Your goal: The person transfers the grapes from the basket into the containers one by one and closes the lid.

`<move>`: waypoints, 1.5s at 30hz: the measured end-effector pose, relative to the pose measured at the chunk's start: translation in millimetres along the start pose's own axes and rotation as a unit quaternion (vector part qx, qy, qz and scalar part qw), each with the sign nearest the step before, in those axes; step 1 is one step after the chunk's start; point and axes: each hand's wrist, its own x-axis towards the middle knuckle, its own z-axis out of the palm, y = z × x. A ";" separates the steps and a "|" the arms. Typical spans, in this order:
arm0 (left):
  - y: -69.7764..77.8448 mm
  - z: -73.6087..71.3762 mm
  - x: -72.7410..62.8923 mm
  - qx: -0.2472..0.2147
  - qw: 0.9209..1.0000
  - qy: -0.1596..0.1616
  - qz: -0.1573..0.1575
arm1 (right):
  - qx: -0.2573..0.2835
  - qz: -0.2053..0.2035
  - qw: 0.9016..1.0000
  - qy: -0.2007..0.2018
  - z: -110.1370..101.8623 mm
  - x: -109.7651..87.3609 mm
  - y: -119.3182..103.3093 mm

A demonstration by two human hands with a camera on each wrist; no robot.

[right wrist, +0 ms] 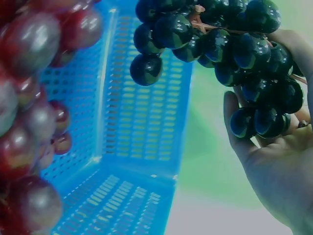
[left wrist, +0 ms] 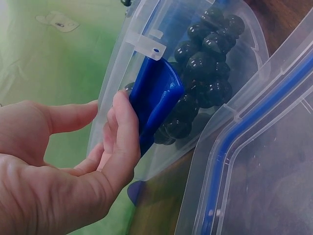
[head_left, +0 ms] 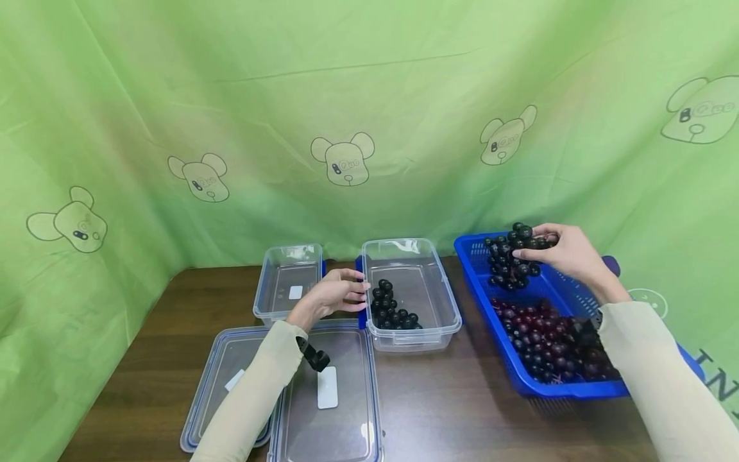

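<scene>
My right grip (head_left: pixel 568 251) holds a bunch of dark grapes (head_left: pixel 510 264) by one end, likely so it hangs free above the blue basket's (head_left: pixel 568 390) far end; mixed grapes (head_left: pixel 539 337) fill its near end. Left of the basket, my left hand (head_left: pixel 337 292), unclenched, touches a clear container's (head_left: pixel 412 341) blue latch (left wrist: pixel 154 98), seemingly steadying it on the desk (head_left: pixel 439 401).

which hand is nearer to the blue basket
The right. The right hand is above the blue basket, holding a bunch of dark grapes; the left hand is farther left, at the near-left side of the larger clear container.
</scene>
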 end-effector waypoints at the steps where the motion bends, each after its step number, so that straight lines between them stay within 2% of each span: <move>1: -0.1 -0.1 0.0 -0.001 1.000 0.001 0.000 | 0.002 0.002 1.000 0.005 -1.0 -0.2 -2.6; 15: -1.7 0.6 0.7 -0.005 1.000 0.008 0.004 | 0.050 -0.007 0.997 0.058 -7.6 -13.2 -47.6; 21: 0.8 1.4 -1.2 -0.002 1.000 0.000 0.003 | 0.053 -0.022 0.995 0.086 -3.6 -14.3 -69.6; 26: 0.7 1.2 -1.5 -0.002 1.000 -0.001 0.002 | 0.064 -0.038 0.993 0.095 3.0 -12.3 -81.2; 34: -1.4 1.3 -0.1 -0.005 1.000 0.007 0.001 | 0.097 -0.063 0.991 0.063 18.2 -6.4 -99.1; 45: 0.1 1.1 -0.3 -0.004 1.000 0.006 0.001 | 0.068 -0.100 0.992 -0.026 43.7 2.8 -123.8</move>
